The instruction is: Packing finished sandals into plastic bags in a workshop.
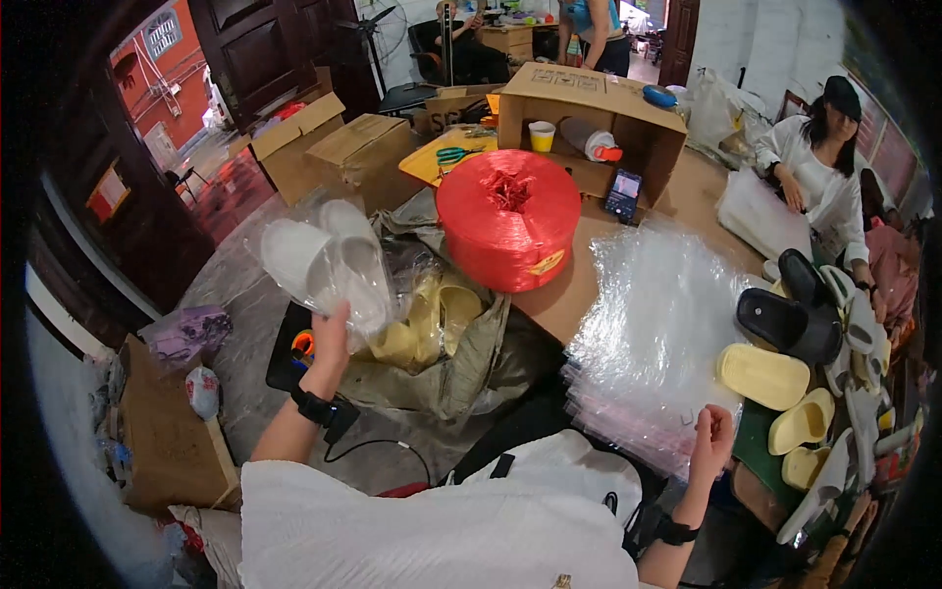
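above the open sack (pixel 442 395): white slippers (pixel 294 253), one bagged pair, near end grasped by the left hand's (pixel 332 339) fingers. likely light, soft, slick-wrapped; best pinched through film and sole. right hand (pixel 714 442): beside clear bags (pixel 648 329), fingers curled, cannot tell if gripping.

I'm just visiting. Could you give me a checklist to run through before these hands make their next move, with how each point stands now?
1. Left hand has a grip on the bagged white slippers: ok, it holds them up.
2. Right hand is free: ok, nothing shows in it; its fingers are loosely curled.
3. Stack of clear bags is near the right hand: ok, the two are close together.
4. Sack is open: ok, yellow slippers show inside.
5. Bag around the white slippers is sealed: cannot tell.
6. Loose slippers are sorted by colour: not ok, black, yellow and grey ones lie together.
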`<state>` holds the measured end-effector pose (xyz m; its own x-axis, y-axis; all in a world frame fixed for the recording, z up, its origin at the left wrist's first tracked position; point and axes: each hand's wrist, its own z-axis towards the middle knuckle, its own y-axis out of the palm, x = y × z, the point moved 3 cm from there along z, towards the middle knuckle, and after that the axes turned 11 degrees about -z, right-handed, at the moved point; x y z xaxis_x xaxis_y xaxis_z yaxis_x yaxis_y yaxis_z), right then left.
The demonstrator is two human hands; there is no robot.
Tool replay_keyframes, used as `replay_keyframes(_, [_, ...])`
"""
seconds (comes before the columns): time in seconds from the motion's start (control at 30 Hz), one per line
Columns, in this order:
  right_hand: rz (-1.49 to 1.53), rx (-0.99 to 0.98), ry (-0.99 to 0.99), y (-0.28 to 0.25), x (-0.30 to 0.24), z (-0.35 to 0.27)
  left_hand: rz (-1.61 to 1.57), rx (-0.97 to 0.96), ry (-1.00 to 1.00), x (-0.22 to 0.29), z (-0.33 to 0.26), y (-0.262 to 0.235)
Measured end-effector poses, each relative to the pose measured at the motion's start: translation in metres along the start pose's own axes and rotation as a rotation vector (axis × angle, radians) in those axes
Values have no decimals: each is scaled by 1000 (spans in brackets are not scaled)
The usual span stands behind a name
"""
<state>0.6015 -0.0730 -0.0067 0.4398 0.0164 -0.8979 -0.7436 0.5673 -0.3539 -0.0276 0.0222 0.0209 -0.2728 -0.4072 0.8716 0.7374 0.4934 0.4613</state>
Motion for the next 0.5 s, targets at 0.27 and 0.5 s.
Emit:
replay_keyframes(0.27, [-41,-43,45,5,2,-1,124,-42,-500,-55,-35,12])
replay_keyframes(0.5, [-35,-63,82,11,5,-2,49,-26,-826,-137,-56,65])
